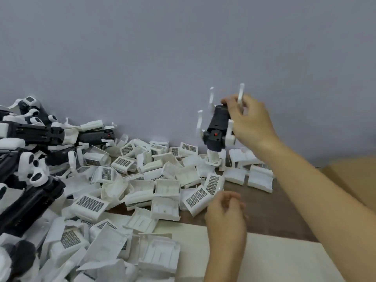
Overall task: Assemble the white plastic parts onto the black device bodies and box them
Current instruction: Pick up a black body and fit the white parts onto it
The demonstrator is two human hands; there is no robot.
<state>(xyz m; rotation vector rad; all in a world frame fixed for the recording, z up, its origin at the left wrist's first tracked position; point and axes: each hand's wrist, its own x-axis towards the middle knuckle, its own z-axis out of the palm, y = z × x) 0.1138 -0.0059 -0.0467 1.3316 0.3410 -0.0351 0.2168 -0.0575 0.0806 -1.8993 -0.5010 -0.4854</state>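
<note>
My right hand (pixel 251 121) grips a black device body (pixel 218 129) with white arms sticking up, holding it upright and tilted above the table near the wall. A white part shows at its lower end, over the pile. My left hand (pixel 225 214) hovers lower, in front of the heap, its fingers loosely curled and holding nothing that I can see. A large heap of white plastic parts (pixel 142 192), many with dark grid patches, covers the table's middle and left.
Several black device bodies with white arms (pixel 30 135) are piled at the far left. A pale flat sheet (pixel 274 259) lies at the front right on the brown table (pixel 274 212). A cardboard box edge (pixel 356 180) stands at the right. A grey wall closes the back.
</note>
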